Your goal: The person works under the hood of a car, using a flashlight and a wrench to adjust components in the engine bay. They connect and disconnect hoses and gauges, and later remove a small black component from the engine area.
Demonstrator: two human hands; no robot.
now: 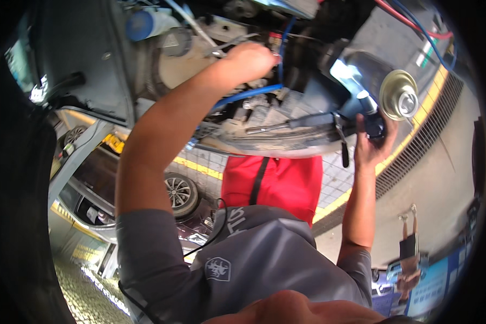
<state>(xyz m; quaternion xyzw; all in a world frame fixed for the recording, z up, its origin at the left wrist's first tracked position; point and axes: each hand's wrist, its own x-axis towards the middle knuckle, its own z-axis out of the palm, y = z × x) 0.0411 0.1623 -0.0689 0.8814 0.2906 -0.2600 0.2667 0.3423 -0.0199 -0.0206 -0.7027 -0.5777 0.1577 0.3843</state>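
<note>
My left hand [251,59] reaches into a car's engine bay [170,70], fingers curled beside a thin blue hose [286,32] and a small red part [275,39]; what it grips is hidden. My right hand [373,146] grips a black object [375,126] at the bay's right, just below a brass-coloured round metal part [398,94]. Left of that hand, a grey-handled tool with a metal shaft [308,120] lies on the front edge, and a dark-handled tool [344,148] hangs over it. A blue-capped reservoir [143,24] sits at the upper left.
A red cloth [270,183] is below the front edge. Parked cars [86,178] and a wheel [178,194] are at the left. A drain grate [426,124] runs along the right, beyond a yellow line. Another person [407,264] stands at the far right.
</note>
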